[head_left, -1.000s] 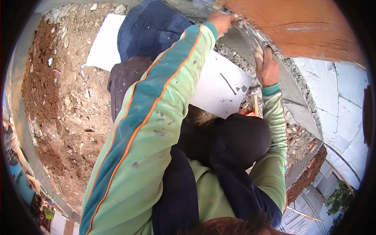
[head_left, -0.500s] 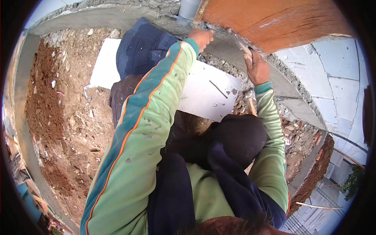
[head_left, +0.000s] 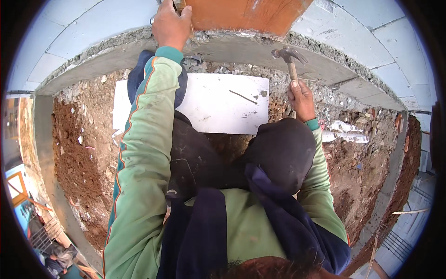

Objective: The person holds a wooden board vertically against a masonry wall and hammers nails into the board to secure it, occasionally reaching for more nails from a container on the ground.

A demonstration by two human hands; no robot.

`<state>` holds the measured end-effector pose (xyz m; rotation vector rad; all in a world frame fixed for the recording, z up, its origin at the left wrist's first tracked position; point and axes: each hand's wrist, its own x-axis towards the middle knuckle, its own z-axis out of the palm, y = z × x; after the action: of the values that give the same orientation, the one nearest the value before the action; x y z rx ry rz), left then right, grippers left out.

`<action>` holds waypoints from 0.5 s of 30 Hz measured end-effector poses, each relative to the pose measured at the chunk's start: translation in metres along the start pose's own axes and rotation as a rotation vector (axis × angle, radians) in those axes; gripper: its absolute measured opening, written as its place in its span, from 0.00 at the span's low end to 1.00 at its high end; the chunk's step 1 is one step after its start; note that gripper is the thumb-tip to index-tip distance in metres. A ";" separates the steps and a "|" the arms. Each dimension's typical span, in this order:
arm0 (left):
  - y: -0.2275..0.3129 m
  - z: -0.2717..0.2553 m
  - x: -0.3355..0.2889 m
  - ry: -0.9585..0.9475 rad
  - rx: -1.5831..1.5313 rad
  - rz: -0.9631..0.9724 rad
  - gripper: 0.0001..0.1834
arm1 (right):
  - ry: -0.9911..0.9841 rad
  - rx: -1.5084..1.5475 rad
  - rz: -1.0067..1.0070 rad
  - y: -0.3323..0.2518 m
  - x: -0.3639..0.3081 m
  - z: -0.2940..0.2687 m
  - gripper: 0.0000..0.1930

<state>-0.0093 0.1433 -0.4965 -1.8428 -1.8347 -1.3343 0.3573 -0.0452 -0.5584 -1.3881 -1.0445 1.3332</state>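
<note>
My right hand (head_left: 303, 100) is closed round the wooden handle of a claw hammer (head_left: 291, 60). Its metal head points up, just in front of the low cement wall (head_left: 334, 67). At the far side, my left hand (head_left: 171, 28) grips a wooden strip (head_left: 179, 4) along the left edge of an orange-brown wooden panel (head_left: 246, 14). Its fingertips are partly cut off by the picture's top. Beneath the hands, a white board (head_left: 218, 104) lies on the ground with a thin dark stick (head_left: 243, 96) on it. A dark blue cloth hat (head_left: 139, 79) lies partly behind my left sleeve.
Pale block walls (head_left: 111, 32) rise beyond the rough cement ledge. Rubble and reddish soil (head_left: 74, 172) cover the ground on both sides. A whitish plastic bag or bottle (head_left: 346, 132) lies right of my knee (head_left: 283, 151). Concrete edges (head_left: 46, 153) bound the pit.
The view has turned and shifted. My left hand has moved up from the ledge to the panel's left edge. The hammer has come away from the panel's lower edge and now stands upright in my right hand.
</note>
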 end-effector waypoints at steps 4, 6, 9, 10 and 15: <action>0.034 -0.003 -0.024 0.122 -0.105 0.021 0.28 | 0.067 0.063 -0.007 0.000 -0.011 -0.009 0.14; 0.072 -0.012 -0.059 -0.098 -0.384 -0.123 0.22 | 0.155 0.153 0.005 -0.001 -0.016 -0.014 0.14; 0.100 -0.034 -0.113 -0.940 -0.375 0.575 0.08 | 0.216 0.283 0.002 0.004 -0.014 -0.008 0.12; 0.096 -0.031 -0.135 -1.093 -0.267 0.686 0.08 | 0.229 0.330 0.016 0.004 -0.008 -0.003 0.11; 0.092 -0.012 -0.172 -1.192 -0.280 0.658 0.07 | 0.282 0.416 0.055 0.010 -0.003 -0.013 0.10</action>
<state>0.0990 -0.0010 -0.5716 -3.3834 -1.0528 -0.1866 0.3701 -0.0514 -0.5671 -1.2462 -0.5088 1.2616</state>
